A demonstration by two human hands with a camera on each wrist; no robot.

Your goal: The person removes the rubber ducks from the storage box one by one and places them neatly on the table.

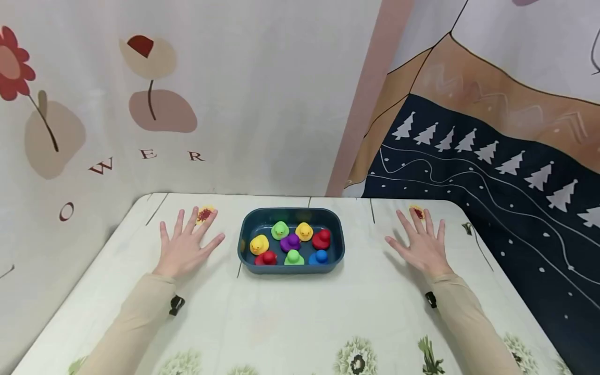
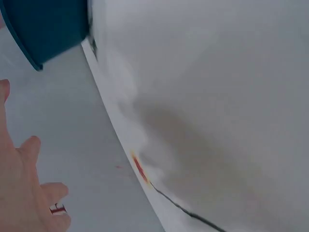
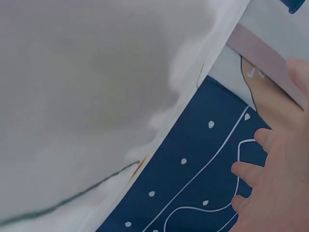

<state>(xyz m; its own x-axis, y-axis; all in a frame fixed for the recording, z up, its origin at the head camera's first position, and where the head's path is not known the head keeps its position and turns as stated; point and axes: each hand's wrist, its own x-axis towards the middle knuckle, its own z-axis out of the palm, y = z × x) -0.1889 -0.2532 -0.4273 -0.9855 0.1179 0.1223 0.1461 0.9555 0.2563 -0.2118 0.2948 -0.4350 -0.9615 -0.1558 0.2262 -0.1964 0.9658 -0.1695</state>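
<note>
A dark blue rectangular tray [image 1: 290, 270] stands on the table between my hands, holding several rubber ducks in yellow, green, red, purple and blue. Among them are a purple duck [image 1: 290, 242], a blue duck [image 1: 319, 257] and a red duck [image 1: 321, 239]. To the tray's left is my left hand [image 1: 185, 247], fingers spread and holding nothing. My right hand [image 1: 424, 247] is to its right, likewise spread with nothing in it. Both are apart from the tray. In the left wrist view, part of the tray [image 2: 46, 26] shows past the fingers; the right wrist view catches only its corner [image 3: 293, 5].
A white flower-print cloth [image 1: 281, 317] covers the table. Behind it hangs a pale printed curtain [image 1: 262, 104], and at the right a dark blue one with white trees [image 1: 469, 172]. Dark wrist devices [image 1: 176, 305] sit at both sleeves.
</note>
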